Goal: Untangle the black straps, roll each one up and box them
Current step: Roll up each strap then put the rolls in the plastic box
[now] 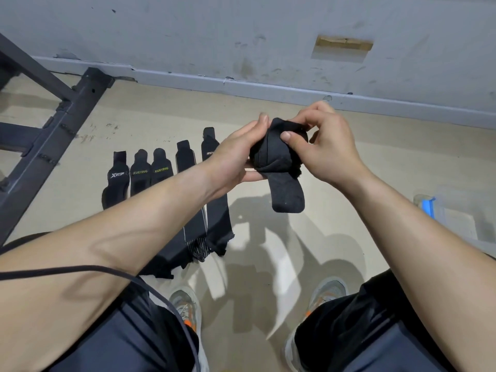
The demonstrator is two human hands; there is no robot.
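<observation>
Rolling step: left hand [236, 154] cups the roll [271, 154], fingers clamped on it; right hand [319, 146] fingers pinch its top; tail [287, 194] dangles below, likely wound in next

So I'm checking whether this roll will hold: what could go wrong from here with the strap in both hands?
1. The rolled strap has a loose tail hanging below it; if the right hand or left hand eases its pinch, the roll may spring open.
2. The flat straps lie by the feet, so a step could scuff or re-tangle them.
</observation>
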